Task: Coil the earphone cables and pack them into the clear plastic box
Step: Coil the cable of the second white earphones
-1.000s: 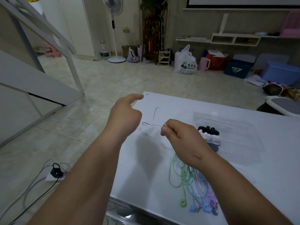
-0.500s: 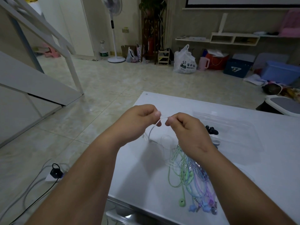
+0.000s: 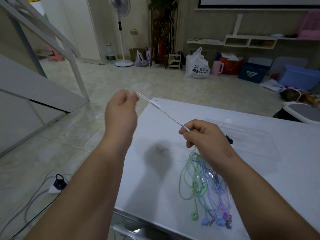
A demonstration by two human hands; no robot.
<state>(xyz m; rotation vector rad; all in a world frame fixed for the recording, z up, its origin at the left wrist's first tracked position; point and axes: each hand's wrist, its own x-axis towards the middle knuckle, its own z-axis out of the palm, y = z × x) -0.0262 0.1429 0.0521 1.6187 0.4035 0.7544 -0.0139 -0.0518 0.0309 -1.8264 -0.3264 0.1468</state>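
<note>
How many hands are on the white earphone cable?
2. Left hand pinches the white cable high, left of the table; right hand pinches it lower, above the coloured cable pile. None hidden.

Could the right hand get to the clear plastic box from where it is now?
Probably yes: the clear plastic box lies on the white table just beyond the right hand, nothing between them, though that hand pinches the white earphone cable.
</note>
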